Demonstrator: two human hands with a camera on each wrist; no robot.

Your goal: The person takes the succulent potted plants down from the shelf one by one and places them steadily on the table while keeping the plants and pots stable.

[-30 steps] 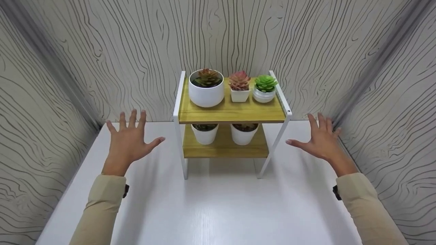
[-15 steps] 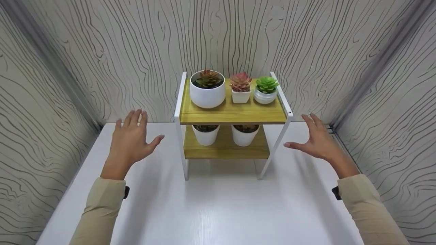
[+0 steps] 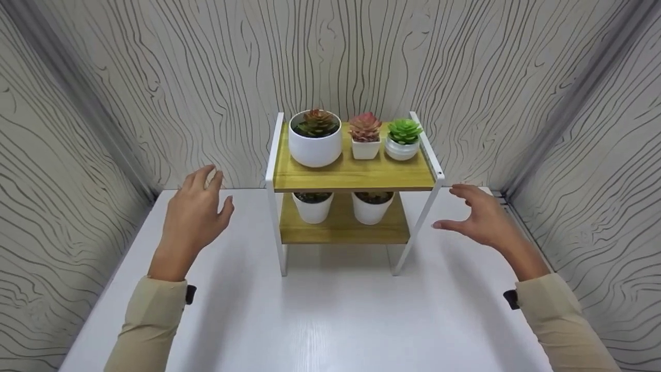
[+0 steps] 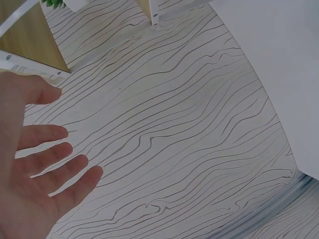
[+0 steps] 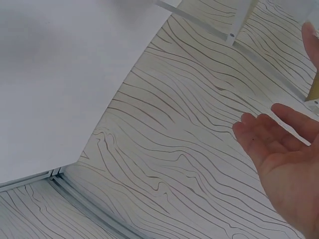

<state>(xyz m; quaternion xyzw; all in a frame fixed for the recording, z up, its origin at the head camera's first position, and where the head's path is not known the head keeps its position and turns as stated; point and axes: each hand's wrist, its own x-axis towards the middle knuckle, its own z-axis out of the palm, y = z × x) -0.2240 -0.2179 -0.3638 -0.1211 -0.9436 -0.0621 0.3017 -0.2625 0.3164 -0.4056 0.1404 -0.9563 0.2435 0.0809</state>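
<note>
In the head view a two-tier shelf [image 3: 356,178] with wooden boards and a white metal frame stands between my hands. On its top board sit a large round white pot [image 3: 316,149] with a reddish-green succulent, a small square pot [image 3: 365,150] with a pink succulent, and a small round pot [image 3: 402,150] with a green one. My left hand [image 3: 193,217] hovers left of the shelf, fingers slightly bent and holding nothing. To the right of the shelf my right hand [image 3: 483,217] hangs in the air, thumb apart from loosely bent fingers, also holding nothing.
Two white pots [image 3: 313,208] stand on the lower board [image 3: 343,235], their plants mostly hidden under the upper one. The shelf rests on a white table [image 3: 330,320]. Wood-grain patterned panels [image 3: 217,77] enclose the back and both sides.
Both hands' spread fingers have drawn together and bent a little, the thumbs still apart. The hands stay on either side of the shelf. The plants have not moved on it.
</note>
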